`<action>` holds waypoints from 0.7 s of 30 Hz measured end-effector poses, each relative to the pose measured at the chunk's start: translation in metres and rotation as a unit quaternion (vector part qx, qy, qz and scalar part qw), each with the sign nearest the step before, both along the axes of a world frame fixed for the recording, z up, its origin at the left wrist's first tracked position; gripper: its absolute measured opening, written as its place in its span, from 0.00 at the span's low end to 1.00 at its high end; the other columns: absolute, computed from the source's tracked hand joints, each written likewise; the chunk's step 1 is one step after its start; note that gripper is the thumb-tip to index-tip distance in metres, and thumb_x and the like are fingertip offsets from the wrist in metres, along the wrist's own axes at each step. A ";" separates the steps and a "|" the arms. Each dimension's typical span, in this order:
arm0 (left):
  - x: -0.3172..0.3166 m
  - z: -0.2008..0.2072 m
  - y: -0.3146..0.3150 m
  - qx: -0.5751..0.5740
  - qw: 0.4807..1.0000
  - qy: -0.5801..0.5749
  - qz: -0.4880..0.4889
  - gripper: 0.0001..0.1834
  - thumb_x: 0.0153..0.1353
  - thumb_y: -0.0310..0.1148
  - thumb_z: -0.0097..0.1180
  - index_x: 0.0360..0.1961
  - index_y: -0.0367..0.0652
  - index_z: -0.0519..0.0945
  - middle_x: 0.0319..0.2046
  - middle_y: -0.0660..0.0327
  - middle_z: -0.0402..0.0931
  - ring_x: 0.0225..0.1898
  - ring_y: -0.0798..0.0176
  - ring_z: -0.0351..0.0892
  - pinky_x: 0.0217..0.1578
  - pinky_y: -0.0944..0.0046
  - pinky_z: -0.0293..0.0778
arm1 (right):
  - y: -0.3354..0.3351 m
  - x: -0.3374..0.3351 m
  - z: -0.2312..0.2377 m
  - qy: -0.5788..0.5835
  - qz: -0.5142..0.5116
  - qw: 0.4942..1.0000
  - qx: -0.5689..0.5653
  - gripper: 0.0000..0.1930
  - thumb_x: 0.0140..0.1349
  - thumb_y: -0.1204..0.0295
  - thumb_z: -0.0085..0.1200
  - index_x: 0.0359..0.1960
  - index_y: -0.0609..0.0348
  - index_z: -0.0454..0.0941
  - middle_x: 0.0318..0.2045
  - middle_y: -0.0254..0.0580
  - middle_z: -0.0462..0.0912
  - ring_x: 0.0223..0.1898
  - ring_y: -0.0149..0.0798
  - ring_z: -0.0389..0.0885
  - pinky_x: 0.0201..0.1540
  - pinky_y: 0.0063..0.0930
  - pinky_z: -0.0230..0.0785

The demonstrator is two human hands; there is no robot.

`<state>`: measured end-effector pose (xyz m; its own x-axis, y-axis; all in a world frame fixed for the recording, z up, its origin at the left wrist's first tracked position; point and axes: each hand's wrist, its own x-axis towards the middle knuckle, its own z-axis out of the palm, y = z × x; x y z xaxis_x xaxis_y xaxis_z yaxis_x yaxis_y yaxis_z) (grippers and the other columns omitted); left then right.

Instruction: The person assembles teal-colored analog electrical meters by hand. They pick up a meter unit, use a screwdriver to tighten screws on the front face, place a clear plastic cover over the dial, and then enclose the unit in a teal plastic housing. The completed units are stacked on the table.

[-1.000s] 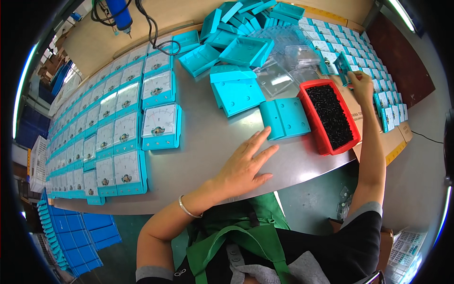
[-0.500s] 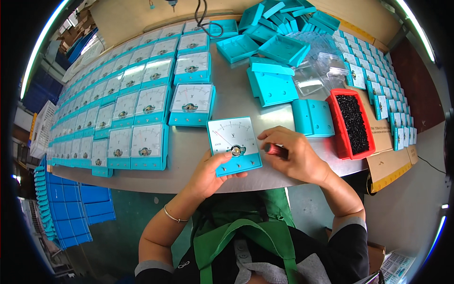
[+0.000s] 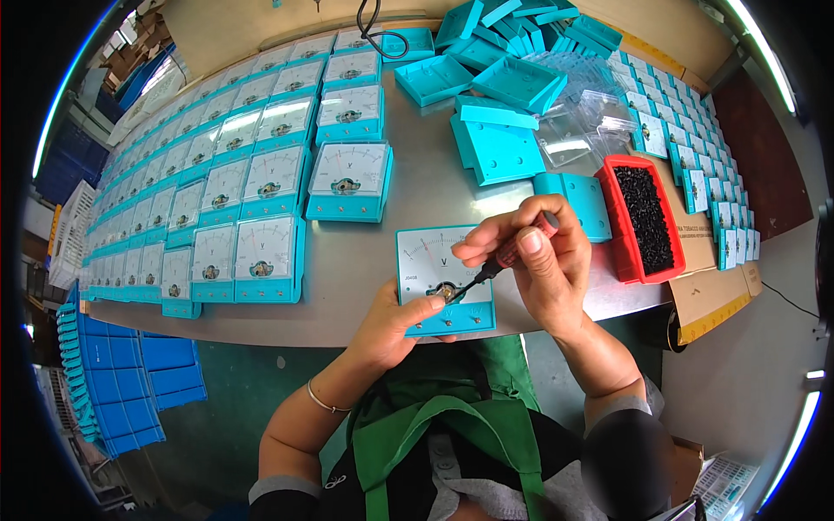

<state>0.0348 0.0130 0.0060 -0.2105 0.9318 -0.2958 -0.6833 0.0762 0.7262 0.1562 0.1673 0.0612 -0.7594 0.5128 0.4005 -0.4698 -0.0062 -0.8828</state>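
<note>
My left hand (image 3: 393, 323) grips a voltmeter (image 3: 426, 260) by its lower left side, thumb on the front near the bottom, other fingers behind. The meter has a white dial and a turquoise base, with its round mechanism bare in the middle. In my right hand (image 3: 547, 269) is a screwdriver (image 3: 508, 253) with a red and black handle, held slanting down to the left. Its dark shaft reaches the mechanism close to my left thumb. Whether the tip sits in a screw is too small to tell.
Many finished-looking meters (image 3: 261, 252) stand in rows at left, more (image 3: 695, 187) at right. A red bin (image 3: 677, 252) of small black parts lies right of my hands. Turquoise housings (image 3: 499, 148) and clear covers (image 3: 565, 143) are piled behind. The metal table's front edge (image 3: 347, 337) runs below.
My right hand has turned the screwdriver over and brought its shaft to the meter's mechanism. The meter in my left hand has shifted slightly right and down in the picture.
</note>
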 end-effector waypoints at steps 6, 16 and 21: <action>0.005 0.002 0.003 -0.003 0.999 0.033 -0.040 0.21 0.58 0.30 0.59 0.50 0.34 0.70 0.41 0.55 0.76 0.37 0.60 0.81 0.30 0.58 0.82 | 0.008 0.016 -0.001 -0.005 0.101 0.995 0.027 0.12 0.70 0.66 0.44 0.45 0.62 0.63 0.37 0.53 0.80 0.42 0.40 0.82 0.42 0.29 0.73; 0.015 0.005 0.008 0.037 0.941 0.325 -0.088 0.17 0.60 0.31 0.56 0.46 0.33 0.72 0.35 0.62 0.76 0.35 0.71 0.75 0.37 0.69 0.73 | 0.028 0.020 -0.021 -0.077 0.132 0.959 -0.240 0.16 0.68 0.61 0.48 0.44 0.62 0.66 0.34 0.51 0.79 0.34 0.43 0.81 0.41 0.33 0.74; 0.003 -0.007 0.017 0.012 0.982 0.186 0.008 0.20 0.57 0.28 0.57 0.49 0.30 0.71 0.41 0.54 0.77 0.37 0.62 0.80 0.34 0.59 0.81 | 0.062 0.023 0.009 0.005 0.010 0.990 -0.138 0.11 0.68 0.66 0.50 0.39 0.62 0.71 0.35 0.42 0.79 0.30 0.32 0.78 0.35 0.26 0.70</action>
